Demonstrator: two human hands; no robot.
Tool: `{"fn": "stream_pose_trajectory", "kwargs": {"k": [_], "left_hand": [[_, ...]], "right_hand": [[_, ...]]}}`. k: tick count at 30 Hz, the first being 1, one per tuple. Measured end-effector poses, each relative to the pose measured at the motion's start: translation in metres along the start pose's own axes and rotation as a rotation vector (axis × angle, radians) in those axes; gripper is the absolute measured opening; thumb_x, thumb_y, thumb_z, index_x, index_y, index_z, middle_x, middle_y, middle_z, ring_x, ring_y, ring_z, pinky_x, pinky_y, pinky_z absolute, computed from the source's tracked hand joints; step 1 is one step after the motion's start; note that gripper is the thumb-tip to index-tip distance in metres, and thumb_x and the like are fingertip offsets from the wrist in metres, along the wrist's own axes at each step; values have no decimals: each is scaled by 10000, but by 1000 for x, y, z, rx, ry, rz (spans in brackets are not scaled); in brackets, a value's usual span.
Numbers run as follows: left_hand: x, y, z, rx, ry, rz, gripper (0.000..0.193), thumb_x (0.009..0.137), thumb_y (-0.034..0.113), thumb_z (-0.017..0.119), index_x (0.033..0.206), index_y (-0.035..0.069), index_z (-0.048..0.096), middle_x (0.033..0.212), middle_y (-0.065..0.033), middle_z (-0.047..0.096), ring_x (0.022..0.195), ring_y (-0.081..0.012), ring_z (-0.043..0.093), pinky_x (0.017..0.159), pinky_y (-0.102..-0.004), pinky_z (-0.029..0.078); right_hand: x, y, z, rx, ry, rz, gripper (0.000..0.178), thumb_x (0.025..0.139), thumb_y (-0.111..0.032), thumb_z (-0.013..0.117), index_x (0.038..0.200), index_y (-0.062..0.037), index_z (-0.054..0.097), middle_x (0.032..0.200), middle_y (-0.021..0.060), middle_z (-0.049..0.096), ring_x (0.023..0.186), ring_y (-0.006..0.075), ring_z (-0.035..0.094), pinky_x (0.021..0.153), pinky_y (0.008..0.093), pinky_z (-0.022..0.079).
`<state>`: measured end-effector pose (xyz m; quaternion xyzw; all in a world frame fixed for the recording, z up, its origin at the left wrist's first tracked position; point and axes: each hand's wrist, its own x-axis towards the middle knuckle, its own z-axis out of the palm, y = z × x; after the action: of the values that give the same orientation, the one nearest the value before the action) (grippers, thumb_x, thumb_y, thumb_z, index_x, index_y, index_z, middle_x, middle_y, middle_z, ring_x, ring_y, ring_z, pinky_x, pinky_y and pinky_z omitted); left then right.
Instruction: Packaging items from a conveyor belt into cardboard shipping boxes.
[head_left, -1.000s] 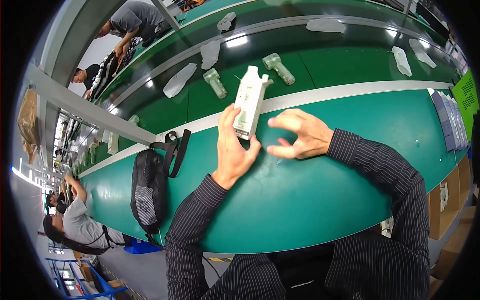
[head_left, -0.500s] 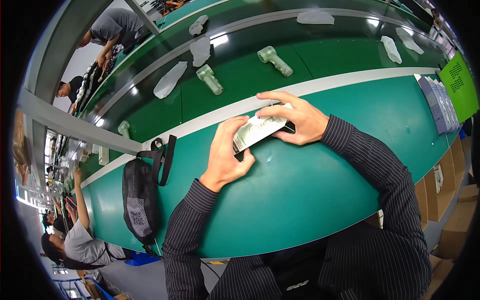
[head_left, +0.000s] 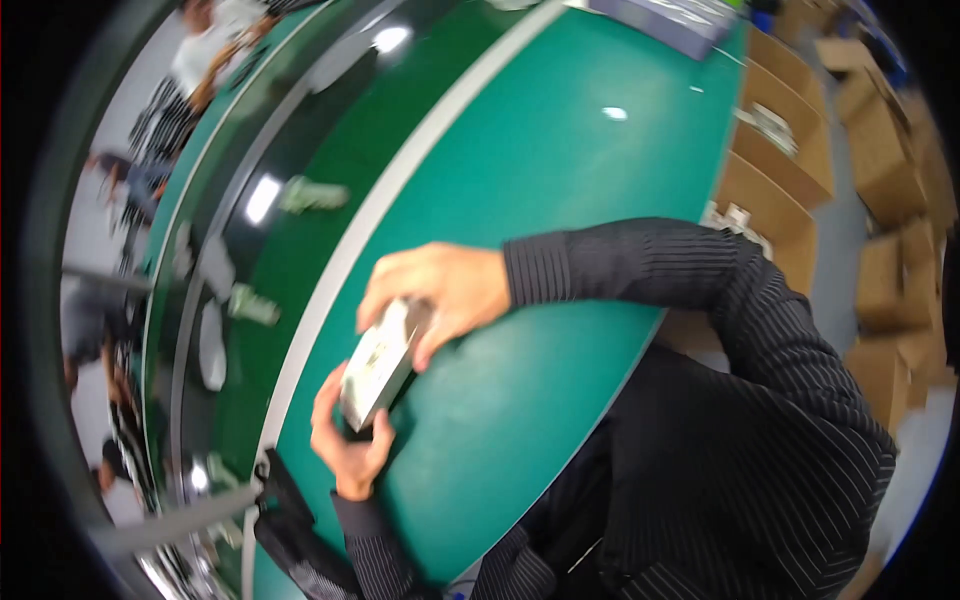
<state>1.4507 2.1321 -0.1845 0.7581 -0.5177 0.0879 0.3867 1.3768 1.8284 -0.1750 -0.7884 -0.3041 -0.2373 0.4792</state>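
A small pale oblong box (head_left: 377, 372) is held between my two hands above the green tabletop (head_left: 560, 390). My left hand (head_left: 347, 447) is closed round its lower end, with the thumb and fingers on opposite sides. At the upper end, my right hand (head_left: 437, 293) grips the box, its fingers bent over the far side and its thumb on the near side. The picture is smeared by motion, so the print on the box and the state of its end flaps cannot be made out.
Beyond the pale table edge (head_left: 352, 235), a dark green belt carries handheld fans (head_left: 314, 195) and pale bags (head_left: 212, 345). A black bag (head_left: 300, 550) lies at the lower left. Purple-grey boxes (head_left: 670, 25) stand at the far end; cardboard cartons (head_left: 775, 215) line the right.
My view has turned to the right, so table and belt now run steeply across the picture. Both hands still hold the box; cartons at the right have come further into view.
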Motion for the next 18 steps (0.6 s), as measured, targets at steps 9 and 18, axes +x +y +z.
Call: {"fn": "stream_pose_trajectory", "kwargs": {"k": [9,18], "left_hand": [[4,53,49,-48,197,-46,711,938,100,744,1494,3,313,1407,-179,489,1279,-321,526,1085,-458,437],[31,100,81,-118,-59,525,816,880,173,816,1498,89,290,1467,-302,467,1276,-444,549,981,-508,509]], "right_hand": [[-69,-111,69,-118,567,180,639,810,-122,811,1378,-88,521,1329,167,464,1132,349,570,936,429,524],[-120,-144,34,-117,949,265,620,875,-59,779,1390,-56,434,1383,204,434,1212,288,519,880,360,566]]}}
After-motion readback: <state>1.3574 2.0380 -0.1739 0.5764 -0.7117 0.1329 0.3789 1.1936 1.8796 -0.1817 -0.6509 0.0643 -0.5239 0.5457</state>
